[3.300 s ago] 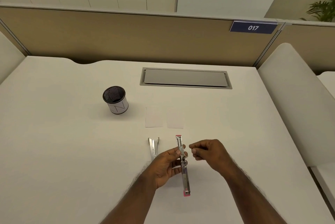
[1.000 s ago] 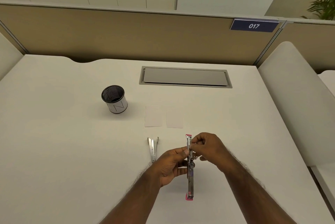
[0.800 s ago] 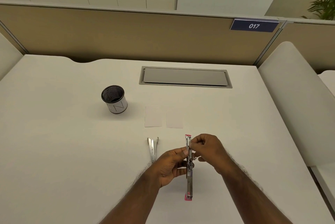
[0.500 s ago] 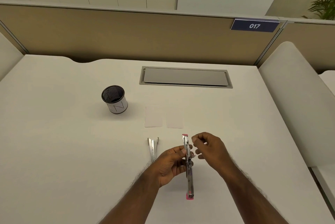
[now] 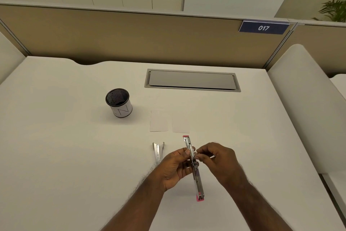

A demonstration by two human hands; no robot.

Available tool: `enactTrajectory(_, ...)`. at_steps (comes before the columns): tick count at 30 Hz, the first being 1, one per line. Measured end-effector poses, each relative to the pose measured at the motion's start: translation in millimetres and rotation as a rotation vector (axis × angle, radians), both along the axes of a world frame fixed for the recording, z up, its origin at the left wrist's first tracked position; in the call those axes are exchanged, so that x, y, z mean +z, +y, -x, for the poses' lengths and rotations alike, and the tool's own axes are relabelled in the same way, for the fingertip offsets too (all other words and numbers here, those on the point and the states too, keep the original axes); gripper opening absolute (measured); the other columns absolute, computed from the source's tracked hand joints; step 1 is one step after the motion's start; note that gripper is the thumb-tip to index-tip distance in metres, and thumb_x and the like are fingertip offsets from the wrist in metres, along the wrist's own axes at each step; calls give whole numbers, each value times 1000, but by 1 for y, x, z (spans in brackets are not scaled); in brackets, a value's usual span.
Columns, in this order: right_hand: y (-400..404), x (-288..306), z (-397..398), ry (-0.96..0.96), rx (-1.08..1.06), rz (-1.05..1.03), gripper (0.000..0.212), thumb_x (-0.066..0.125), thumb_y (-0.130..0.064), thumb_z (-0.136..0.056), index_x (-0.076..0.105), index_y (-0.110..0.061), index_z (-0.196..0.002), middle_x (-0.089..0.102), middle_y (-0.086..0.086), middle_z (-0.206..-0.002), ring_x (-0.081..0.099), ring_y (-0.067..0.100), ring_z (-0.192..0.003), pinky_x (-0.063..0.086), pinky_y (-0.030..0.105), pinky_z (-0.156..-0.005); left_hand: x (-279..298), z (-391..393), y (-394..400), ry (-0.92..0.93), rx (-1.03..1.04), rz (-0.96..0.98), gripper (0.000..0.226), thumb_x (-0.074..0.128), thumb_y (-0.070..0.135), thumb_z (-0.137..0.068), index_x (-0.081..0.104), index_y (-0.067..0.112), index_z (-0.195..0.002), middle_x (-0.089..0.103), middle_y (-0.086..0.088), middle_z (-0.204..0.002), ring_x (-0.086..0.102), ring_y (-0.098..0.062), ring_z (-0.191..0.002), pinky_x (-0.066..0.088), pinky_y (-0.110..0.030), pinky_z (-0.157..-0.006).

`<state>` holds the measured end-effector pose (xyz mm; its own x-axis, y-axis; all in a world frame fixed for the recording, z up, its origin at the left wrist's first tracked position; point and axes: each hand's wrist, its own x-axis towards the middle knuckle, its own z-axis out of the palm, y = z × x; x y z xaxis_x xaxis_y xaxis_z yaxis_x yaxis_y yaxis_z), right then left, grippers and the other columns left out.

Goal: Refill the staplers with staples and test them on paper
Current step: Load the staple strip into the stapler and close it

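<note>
Now an opened stapler [image 5: 192, 165] is held above the desk [image 5: 56, 156] by the left hand [image 5: 175, 167]; the right hand [image 5: 217, 161] is pinched at its tray, though what is pinched cannot be told.

My left hand [image 5: 175, 168] covers the middle of the pink stapler [image 5: 198, 185], so I cannot see its hinge well. Whatever my right hand [image 5: 218, 163] pinches at the rail is too small to tell. My fingers [image 5: 201, 153] hide that spot. The second stapler [image 5: 157, 153] runs partly behind my left hand. Both forearms are cut off by the frame's bottom edge.
</note>
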<state>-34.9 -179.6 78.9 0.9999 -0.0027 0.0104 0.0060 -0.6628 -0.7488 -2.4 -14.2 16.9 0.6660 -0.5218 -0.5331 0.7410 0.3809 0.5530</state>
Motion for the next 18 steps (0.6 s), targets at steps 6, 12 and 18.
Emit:
enactTrajectory(6, 2, -3, -2, -8, -35, 45, 7, 73, -19, -83, 74, -26, -86, 64, -21, -68, 65, 2, -71, 55, 22, -69, 1, 2, 1, -32, -40, -18, 29, 69, 25, -83, 74, 7, -105, 72, -11, -90, 70, -24, -81, 58, -33, -73)
enactTrajectory(12, 3, -2, -5, -6, -34, 117, 5, 73, -25, -82, 74, -30, -84, 64, -23, -73, 63, 1, -73, 52, 18, -67, 4, 3, 1, -29, -38, -35, 29, 68, 23, -81, 72, 6, -103, 71, -11, -89, 68, -23, -80, 59, -33, -71)
enactTrajectory(18, 6, -3, -12, 71, 7, 177, 11, 66, -24, -89, 75, -26, -94, 61, -17, -84, 57, 0, -76, 41, 6, -71, 6, 8, -1, -55, -77, -69, 27, 63, 20, -89, 68, 4, -111, 73, -10, -89, 69, -23, -80, 59, -36, -73)
